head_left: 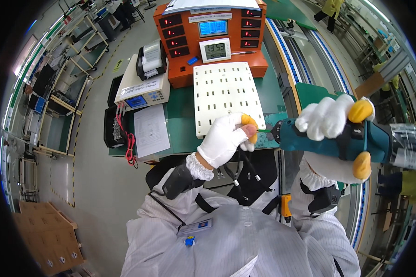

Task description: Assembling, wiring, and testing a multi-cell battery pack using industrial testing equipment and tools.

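Note:
A teal power screwdriver (289,134) lies sideways in my right hand (326,121), whose gloved fingers wrap its body. Yellow covers sit on some fingertips of that white glove. The tool's nose points left, and a thin green bit (263,131) sticks out of it. At the bit's tip, my left hand (226,138) is closed in a pinch, a bare fingertip showing through its white glove. Whether a screw is held there is hidden. Just beyond the left hand is a white slotted plate (224,92), resting on the green bench.
Behind the plate stands an orange test box (180,69) with red displays and a small clock (215,50). To the left are a white meter (145,92), red leads (130,143), a paper sheet (151,131) and a black bin of screws (115,127). A conveyor (293,60) runs along the right.

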A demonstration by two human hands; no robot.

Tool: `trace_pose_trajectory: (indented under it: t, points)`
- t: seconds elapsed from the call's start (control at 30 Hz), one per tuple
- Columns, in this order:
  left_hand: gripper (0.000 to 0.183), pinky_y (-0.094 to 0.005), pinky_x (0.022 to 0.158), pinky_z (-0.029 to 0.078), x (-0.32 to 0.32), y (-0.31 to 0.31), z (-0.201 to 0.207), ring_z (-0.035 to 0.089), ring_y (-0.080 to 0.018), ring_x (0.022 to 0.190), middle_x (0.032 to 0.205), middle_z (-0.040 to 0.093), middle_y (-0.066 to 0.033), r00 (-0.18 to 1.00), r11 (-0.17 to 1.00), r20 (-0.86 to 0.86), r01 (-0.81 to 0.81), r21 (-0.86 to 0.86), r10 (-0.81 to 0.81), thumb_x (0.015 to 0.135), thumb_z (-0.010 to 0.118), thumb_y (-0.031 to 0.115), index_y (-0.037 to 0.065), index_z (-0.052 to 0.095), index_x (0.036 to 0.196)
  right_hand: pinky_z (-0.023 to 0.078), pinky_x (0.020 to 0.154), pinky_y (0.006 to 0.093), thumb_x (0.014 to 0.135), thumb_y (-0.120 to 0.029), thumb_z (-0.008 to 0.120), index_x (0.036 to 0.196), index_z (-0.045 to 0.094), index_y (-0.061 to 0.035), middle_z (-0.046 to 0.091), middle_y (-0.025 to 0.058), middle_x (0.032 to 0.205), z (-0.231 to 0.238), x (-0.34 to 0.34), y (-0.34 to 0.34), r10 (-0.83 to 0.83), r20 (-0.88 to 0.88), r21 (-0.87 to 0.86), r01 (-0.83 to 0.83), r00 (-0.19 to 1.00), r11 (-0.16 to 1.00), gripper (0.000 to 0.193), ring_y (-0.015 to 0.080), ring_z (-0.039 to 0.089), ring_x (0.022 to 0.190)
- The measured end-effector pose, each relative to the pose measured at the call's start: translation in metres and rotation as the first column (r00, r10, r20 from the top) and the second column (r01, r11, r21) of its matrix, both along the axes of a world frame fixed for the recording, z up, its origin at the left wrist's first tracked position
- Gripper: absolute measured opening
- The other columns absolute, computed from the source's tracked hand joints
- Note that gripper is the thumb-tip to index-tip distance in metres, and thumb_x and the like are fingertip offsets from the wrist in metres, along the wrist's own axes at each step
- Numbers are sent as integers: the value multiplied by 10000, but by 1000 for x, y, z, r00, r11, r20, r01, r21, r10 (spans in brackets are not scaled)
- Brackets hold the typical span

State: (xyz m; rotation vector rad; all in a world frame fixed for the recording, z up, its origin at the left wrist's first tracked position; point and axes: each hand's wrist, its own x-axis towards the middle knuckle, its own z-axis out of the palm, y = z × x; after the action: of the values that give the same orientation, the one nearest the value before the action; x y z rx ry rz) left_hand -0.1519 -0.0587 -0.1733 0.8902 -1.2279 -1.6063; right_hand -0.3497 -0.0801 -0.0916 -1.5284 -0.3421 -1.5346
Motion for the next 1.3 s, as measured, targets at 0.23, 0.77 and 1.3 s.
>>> trace_pose_trajectory:
  t: [0.23, 0.77, 1.3]
  points:
    - [315, -451, 949, 429, -8, -21, -12, 530, -359, 1101, 1203, 574, -182, 656, 651, 611, 234, -722, 443, 750, 740, 128, 37, 662, 1041, 545, 739, 470, 861, -295, 694, 1270, 480, -36, 606, 157, 920, -17, -5, -11, -248, -91, 344, 264, 964, 901, 529, 292, 628, 788]
    - [524, -425, 982, 462, -13, -40, -30, 604, -355, 1089, 1121, 660, -176, 523, 698, 691, 230, -678, 499, 647, 848, 236, 10, 653, 1078, 570, 695, 397, 832, -278, 764, 1177, 497, -21, 627, 149, 847, -55, 8, -36, -370, -440, 369, 540, 818, 756, 506, 261, 646, 731]
    - [391, -469, 1002, 442, -8, -49, -29, 568, -420, 1101, 1103, 628, -242, 663, 712, 647, 240, -660, 376, 659, 641, 57, -26, 624, 1040, 569, 711, 339, 718, -266, 866, 1091, 580, -51, 664, 106, 892, -42, 14, -32, -377, -561, 364, 628, 737, 688, 517, 195, 666, 769]
